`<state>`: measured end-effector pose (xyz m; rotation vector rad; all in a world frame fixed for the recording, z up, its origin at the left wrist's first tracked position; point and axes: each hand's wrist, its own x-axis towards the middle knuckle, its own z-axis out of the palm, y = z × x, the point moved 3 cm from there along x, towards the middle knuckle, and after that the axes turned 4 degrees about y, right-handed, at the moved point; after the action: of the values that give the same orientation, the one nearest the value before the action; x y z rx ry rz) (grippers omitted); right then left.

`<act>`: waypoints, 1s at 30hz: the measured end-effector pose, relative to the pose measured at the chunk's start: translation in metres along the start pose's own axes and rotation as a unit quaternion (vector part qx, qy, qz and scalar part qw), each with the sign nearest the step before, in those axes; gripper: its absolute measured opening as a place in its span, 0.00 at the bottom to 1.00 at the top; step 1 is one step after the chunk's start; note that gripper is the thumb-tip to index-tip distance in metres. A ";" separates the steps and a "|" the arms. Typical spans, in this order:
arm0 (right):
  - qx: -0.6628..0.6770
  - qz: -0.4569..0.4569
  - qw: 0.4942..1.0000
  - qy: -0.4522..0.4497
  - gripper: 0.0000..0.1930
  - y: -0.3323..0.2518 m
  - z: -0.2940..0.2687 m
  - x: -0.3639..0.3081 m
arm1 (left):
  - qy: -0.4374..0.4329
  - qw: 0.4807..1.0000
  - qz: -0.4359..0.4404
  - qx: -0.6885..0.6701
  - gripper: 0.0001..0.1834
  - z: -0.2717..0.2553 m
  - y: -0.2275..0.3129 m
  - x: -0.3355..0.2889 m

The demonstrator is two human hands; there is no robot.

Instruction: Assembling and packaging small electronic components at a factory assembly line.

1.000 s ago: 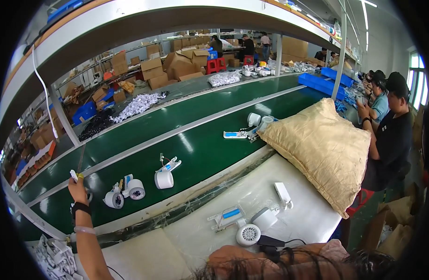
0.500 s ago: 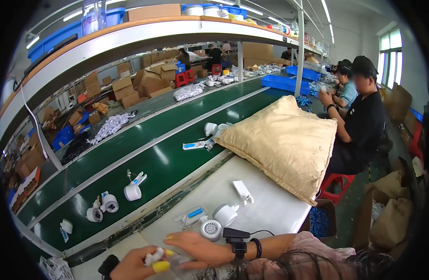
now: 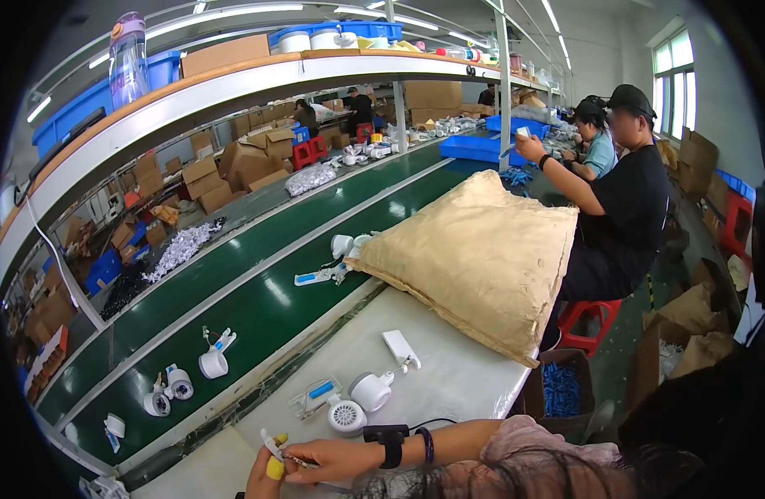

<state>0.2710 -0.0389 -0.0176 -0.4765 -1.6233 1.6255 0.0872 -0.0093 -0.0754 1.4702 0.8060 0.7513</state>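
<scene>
At the lower edge my left hand (image 3: 259, 477) pinches a small white plastic part (image 3: 271, 444). Yellow covers wrap some fingertips there. My right hand (image 3: 339, 459), with a dark strapped device and a bracelet at the wrist, meets it from the right. Its fingers are drawn together at the part around something thin, too small to name. Just beyond the hands, on the pale worktop (image 3: 436, 391), lie a white round housing with a slotted grille (image 3: 347, 417), a white cylindrical housing (image 3: 369, 391), a white rectangular piece (image 3: 401, 349) and a clear-and-white piece with a blue cell (image 3: 321, 390).
A large tan paper sack (image 3: 474, 258) covers the worktop's far end. Alongside runs a green conveyor belt (image 3: 274, 291) carrying several white assemblies (image 3: 214, 363). Overhead is a long shelf (image 3: 233, 79). To the right, a person in black (image 3: 628, 208) sits beside a carton of blue pieces (image 3: 561, 389).
My right hand's fingers have closed in beside the white part, which now points upward in my left hand. The whole view has shifted slightly. The person in black has raised a hand with a white object.
</scene>
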 end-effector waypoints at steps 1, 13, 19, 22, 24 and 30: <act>-0.085 -0.077 0.993 0.014 0.15 0.020 0.000 -0.001 | 0.003 0.994 0.029 0.101 0.26 0.006 0.001 0.002; -0.008 0.024 0.995 -0.100 0.15 -0.007 -0.005 -0.003 | 0.113 0.993 0.035 -0.010 0.22 0.002 0.019 -0.018; -0.325 -0.086 0.936 0.103 0.12 -0.015 -0.011 -0.001 | 0.214 0.976 0.028 0.022 0.17 0.023 0.038 -0.028; -0.270 -0.058 0.958 0.073 0.13 -0.019 -0.015 -0.001 | 0.212 0.976 0.036 -0.014 0.15 0.029 0.039 -0.021; -0.095 0.066 0.993 -0.016 0.17 -0.009 -0.022 -0.003 | 0.221 0.974 0.026 -0.030 0.15 0.026 0.040 -0.024; -0.016 0.172 0.982 -0.075 0.15 -0.016 -0.009 0.000 | 0.177 0.984 0.023 -0.009 0.16 0.030 0.046 -0.038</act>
<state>0.2817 -0.0341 -0.0035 -0.6974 -1.7529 1.9304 0.0935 -0.0582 -0.0310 1.3614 1.0314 1.0714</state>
